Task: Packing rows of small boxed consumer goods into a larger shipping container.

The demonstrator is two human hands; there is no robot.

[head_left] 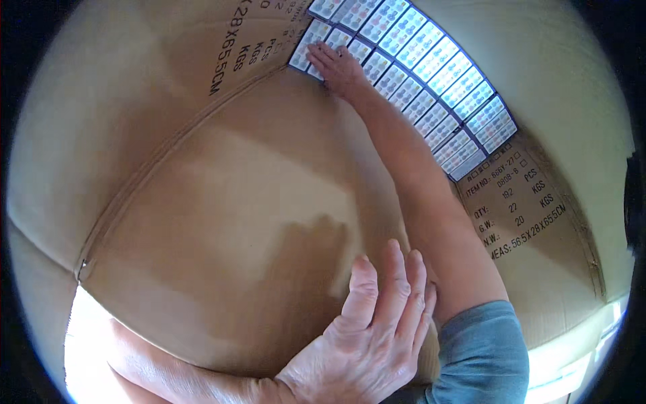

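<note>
The fingers of the right hand (341, 73) are nearly straight and a little apart, laid over the packs at the upper-left end of the nearer row; whether they press or only rest there, I cannot tell. The fingers of the left hand (367, 333) are stretched out, slightly parted and pointing up the view, with nothing seen in their grasp; whether they touch the right forearm (434, 195) behind them is unclear.

The packs (424, 50) lie at the top of the view, toward the right, in two rows side by side against a brown cardboard wall. Each is a narrow rectangle, pale with small coloured pieces showing, its long axis running from lower left to upper right. The rows themselves slant from upper left down to the right, curving with the lens.

Around them stands a large carton (222, 195), with dark printing (515, 202) beside both ends of the rows. A hand-shaped shadow (309, 262) falls on the cardboard, and a grey-blue sleeve (484, 353) covers the right arm near the elbow.
</note>
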